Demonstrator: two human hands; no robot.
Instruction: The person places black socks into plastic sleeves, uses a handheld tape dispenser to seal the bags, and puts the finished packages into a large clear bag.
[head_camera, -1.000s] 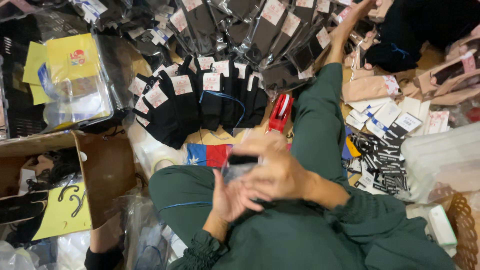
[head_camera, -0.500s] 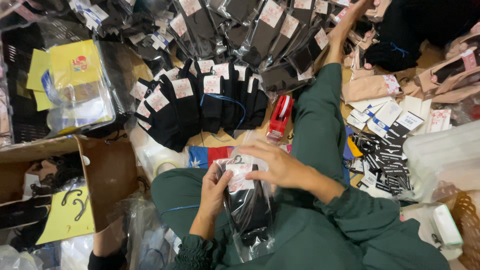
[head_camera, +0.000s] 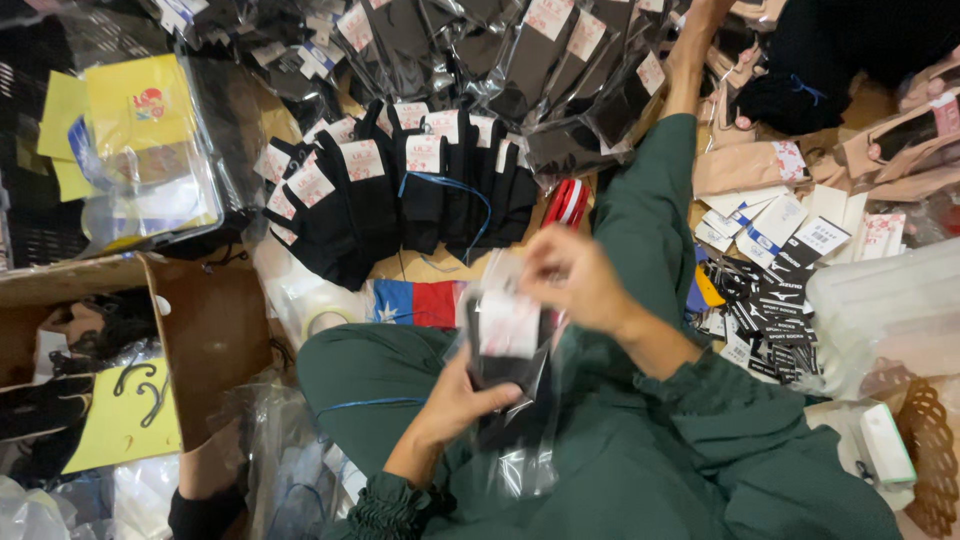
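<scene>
**Black socks held over the lap, stock spread all round**

The left hand (head_camera: 455, 400) grips the lower part of a pair of black socks (head_camera: 505, 365) from beneath, fingers closed on it; the right hand (head_camera: 570, 280) pinches the top, by the pale paper label (head_camera: 508, 322); a clear plastic sleeve (head_camera: 520, 465) hangs around the socks, above green trousers (head_camera: 370, 365); just beyond, on the floor, lies a fanned row of labelled black socks (head_camera: 390, 195); a red tape dispenser (head_camera: 565, 203) sits beside it; a cardboard box (head_camera: 205, 320) stands to the left; loose printed labels (head_camera: 775, 270) are heaped to the right.
</scene>
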